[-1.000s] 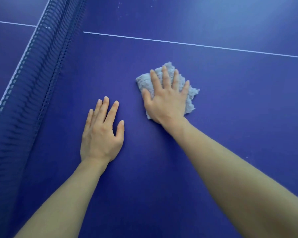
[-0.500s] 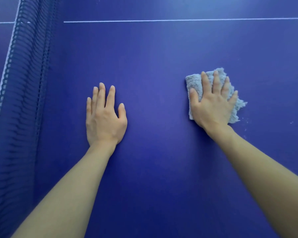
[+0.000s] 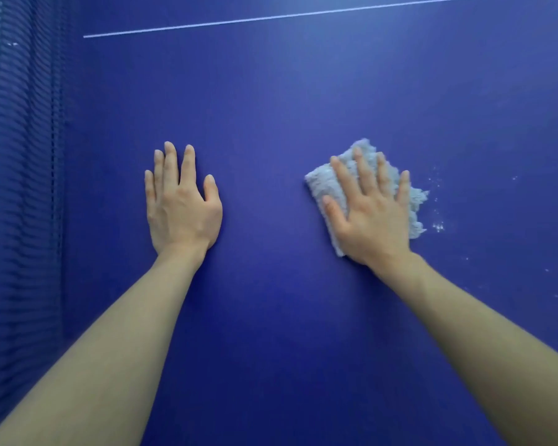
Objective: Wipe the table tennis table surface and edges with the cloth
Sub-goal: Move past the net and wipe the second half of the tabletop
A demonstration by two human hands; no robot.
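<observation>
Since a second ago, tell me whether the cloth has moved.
Yes. The cloth, under the right hand, has slid rightward, farther from the net and the left hand.

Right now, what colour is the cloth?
The cloth is pale grey, seen in the head view.

The blue table point(image 3: 271, 107) is carrying a grey cloth point(image 3: 322, 183) at three o'clock, white specks point(image 3: 438, 226) lying just beside it, the net point(image 3: 23, 188) standing at nine.
</observation>
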